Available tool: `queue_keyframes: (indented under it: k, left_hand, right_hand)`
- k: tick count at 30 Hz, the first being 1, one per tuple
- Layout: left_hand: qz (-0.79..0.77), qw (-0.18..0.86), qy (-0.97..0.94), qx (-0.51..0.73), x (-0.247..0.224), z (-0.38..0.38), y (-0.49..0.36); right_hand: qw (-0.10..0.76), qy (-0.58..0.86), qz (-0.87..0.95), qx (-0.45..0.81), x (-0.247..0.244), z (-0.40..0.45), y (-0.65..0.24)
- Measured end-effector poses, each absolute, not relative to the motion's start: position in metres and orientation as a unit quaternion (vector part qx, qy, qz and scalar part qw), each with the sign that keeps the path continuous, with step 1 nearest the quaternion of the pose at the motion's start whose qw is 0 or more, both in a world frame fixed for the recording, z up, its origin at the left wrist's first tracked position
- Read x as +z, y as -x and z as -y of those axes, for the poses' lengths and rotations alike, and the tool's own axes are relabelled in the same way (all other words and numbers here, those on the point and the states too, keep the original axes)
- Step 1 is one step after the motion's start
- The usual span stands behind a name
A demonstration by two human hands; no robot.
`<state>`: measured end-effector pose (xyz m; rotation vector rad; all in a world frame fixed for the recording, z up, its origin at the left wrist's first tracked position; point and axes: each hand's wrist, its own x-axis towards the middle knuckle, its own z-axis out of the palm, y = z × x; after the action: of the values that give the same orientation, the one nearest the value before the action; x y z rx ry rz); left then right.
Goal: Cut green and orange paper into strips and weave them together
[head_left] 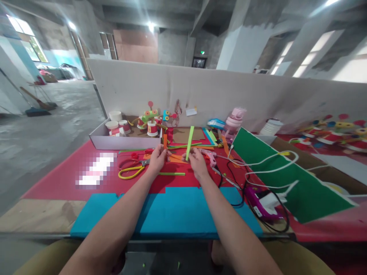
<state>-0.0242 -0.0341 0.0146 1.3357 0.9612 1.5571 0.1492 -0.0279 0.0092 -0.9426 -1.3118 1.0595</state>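
Observation:
My right hand [198, 160] is closed on a light green paper strip [190, 141], which stands nearly upright and leans a little to the right. My left hand [158, 157] pinches an orange paper strip [165, 140] that points up from the fingertips. The hands are apart over the red tabletop. Left of my left hand lie scissors [132, 172] with yellow and dark handles. A pink glue gun [211, 157] rests just right of my right hand. Between the forearms lies another green strip [172, 174], with orange paper [177, 158] behind the hands.
A white-walled box [126, 143] with paper cups and a cup figure stands at the back left. On the right are a green board [275, 172], white cables [266, 163] and a purple power strip [259, 204]. Blue sheeting [177, 214] covers the front edge; a white partition [137, 84] stands behind.

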Motion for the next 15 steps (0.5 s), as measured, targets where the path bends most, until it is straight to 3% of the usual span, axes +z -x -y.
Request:
queue_keyframes:
  k: [3,6,10,15]
  left_hand:
    - [-0.345,0.503,-0.501,0.613,0.019,0.037,0.026]
    - [-0.372,0.553,-0.489,0.562,0.023,0.041,0.027]
    - [-0.418,0.547,-0.522,0.503,0.024,0.044,0.024]
    - [-0.4,0.529,-0.52,0.539,0.024,0.042,0.023]
  right_hand:
    - [0.557,0.326,0.488,0.588,0.004,0.032,-0.128]
    - [0.509,0.305,0.494,0.635,-0.004,0.038,-0.12]
    - [0.46,0.297,0.548,0.632,-0.009,0.04,-0.12]
    - [0.469,0.326,0.605,0.555,-0.006,0.032,-0.123]
